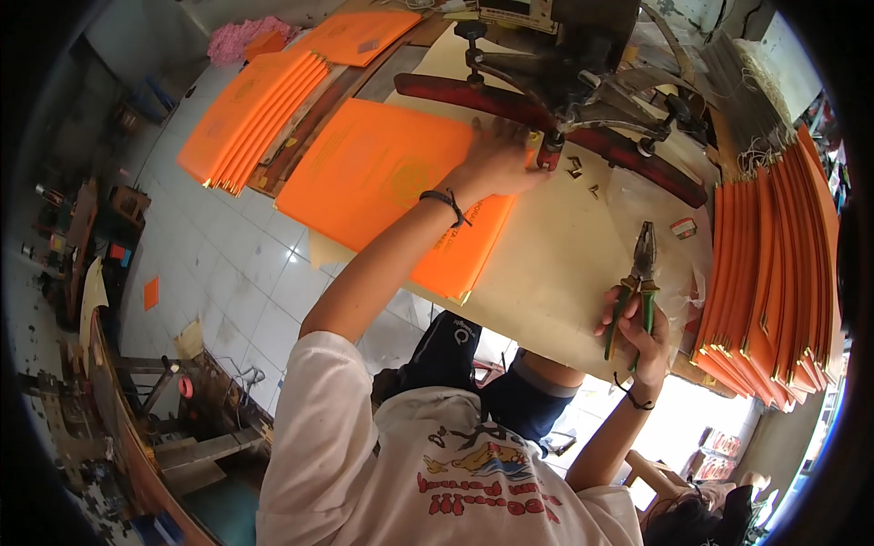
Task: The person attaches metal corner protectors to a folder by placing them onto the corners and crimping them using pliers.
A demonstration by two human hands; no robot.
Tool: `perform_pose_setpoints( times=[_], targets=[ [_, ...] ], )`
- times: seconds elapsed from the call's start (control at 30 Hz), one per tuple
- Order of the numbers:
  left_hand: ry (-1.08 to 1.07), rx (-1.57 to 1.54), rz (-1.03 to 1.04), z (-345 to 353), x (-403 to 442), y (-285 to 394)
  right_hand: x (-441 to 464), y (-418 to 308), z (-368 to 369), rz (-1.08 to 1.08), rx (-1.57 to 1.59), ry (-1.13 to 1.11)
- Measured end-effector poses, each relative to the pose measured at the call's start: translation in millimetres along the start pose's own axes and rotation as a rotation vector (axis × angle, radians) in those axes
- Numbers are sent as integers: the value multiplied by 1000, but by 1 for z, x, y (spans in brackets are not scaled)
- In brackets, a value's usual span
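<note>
On the pale sheet (555,246) spread over the worktable, just in front of the cast-metal press (587,91) with its red bars, the orange folder (364,173) lies at a slant, its printed cover up. My left hand (501,159) rests back-up over the folder's far right corner, fingers forward and somewhat bent; I cannot tell whether they pinch the corner or only press on it. That arm reaches long across the cover, with a dark cord bracelet (444,202) at the wrist.

My right hand (642,337) is wrapped around the green handles of the combination pliers (645,264), elbow bent, forearm slanting up and outward, the tool's nose pointing away from me, well apart from the folder. Between the two hands, nearer the press, lie a few gold metal corner pieces (574,167); a small box (683,228) sits just beyond the pliers. Farther right stands a thick row of orange folders (765,273), and across to the left another fanned pile (250,114).
</note>
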State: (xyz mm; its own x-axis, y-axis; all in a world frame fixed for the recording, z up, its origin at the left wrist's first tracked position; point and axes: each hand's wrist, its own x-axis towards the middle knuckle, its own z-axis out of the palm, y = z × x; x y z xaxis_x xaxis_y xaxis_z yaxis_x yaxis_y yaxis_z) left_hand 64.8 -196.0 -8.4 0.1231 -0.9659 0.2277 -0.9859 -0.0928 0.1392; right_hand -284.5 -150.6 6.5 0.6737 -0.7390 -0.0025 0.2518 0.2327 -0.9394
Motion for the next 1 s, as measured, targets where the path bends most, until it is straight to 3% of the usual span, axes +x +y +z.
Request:
perform_pose_setpoints(
  times=[0.07, 0.27, 0.37, 0.77, 1.0],
  targets=[
    [52, 32, -14, 3, 3, -1, 0, 1, 1, -3, 15, 4],
    [-277, -21, -29, -17, 13, -9, 0, 0, 3, -1, 40, 15],
    [-220, 56, -52, -19, 6, -1, 1, 0, 2, -5, 7, 6],
    [-331, 90, -97, -34, -8, 26, 2, -3, 5, 10, 29, 32],
    [-298, 48, 41, -22, -25, 54, 2, -5, 3, 23, 58, -1]
  ],
)
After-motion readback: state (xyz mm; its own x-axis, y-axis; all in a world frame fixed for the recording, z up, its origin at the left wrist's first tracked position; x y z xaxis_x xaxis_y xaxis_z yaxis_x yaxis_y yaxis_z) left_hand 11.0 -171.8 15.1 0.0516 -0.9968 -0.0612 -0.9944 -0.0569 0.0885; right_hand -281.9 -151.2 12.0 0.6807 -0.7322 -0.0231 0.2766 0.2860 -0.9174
